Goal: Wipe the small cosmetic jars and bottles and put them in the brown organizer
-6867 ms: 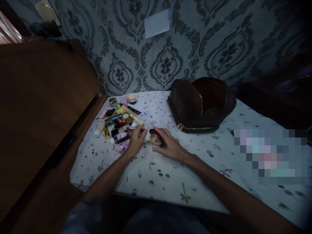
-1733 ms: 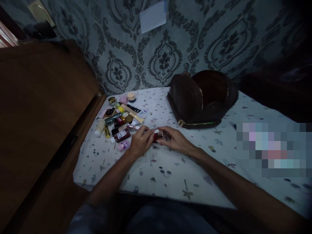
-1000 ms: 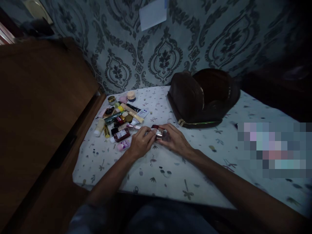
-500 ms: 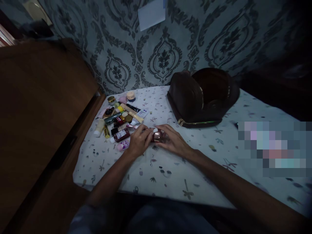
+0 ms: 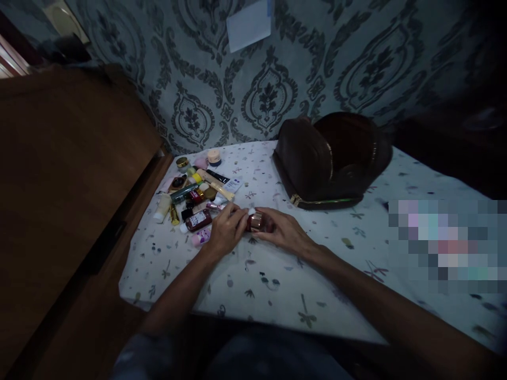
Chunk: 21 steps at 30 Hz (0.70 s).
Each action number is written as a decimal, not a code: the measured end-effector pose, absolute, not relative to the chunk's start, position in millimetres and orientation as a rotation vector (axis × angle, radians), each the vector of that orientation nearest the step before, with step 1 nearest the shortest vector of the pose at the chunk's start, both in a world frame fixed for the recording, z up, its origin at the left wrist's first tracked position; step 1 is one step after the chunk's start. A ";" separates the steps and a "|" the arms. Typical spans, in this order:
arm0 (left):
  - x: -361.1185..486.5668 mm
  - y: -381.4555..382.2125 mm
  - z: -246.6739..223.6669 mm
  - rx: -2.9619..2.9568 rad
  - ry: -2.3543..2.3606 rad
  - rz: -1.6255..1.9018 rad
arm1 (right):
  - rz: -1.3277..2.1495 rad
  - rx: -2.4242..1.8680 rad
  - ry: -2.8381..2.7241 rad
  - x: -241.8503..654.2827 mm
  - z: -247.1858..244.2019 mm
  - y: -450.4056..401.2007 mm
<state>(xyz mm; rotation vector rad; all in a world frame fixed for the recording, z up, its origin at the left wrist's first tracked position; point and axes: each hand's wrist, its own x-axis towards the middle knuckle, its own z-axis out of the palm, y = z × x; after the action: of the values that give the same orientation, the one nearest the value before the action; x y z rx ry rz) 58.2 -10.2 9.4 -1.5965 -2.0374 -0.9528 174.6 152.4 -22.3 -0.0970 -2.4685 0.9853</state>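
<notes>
Low over the table's middle, a small dark-red container with a shiny rose-gold band [image 5: 256, 220] lies on its side between my hands. My left hand [image 5: 228, 232] is closed around its left end, and a bit of something white shows by the fingertips. From the right, the thumb and fingers of my right hand [image 5: 288, 232] grip its other end. Just left of my left hand lie a dark-red bottle with a pale label [image 5: 198, 219] and a pink-and-purple tube [image 5: 202, 236]. The ends of the held container are partly hidden by my fingers.
Several cosmetic tubes, bottles and jars form a pile at the table's back left, with a beige-lidded jar [image 5: 214, 157] behind. A brown zippered bag [image 5: 317, 158] stands unzipped at the back right. A wooden cabinet [image 5: 71, 174] borders the left. A pixelated patch covers the right side.
The view has shifted very slightly. Both hands keep their hold on the container, which seems turned a little, with its rose-gold band at a slightly different angle.
</notes>
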 end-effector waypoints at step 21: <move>61.9 -11.3 14.1 -1.626 -1.894 -0.732 | 1.279 -0.165 -2.330 173.4 -20.4 147.5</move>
<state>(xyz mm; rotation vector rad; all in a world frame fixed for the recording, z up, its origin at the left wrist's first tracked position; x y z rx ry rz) 61.9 -11.3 14.1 -1.6260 -1.8938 -0.7319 173.4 147.5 -20.4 -0.1653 -2.3297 1.2785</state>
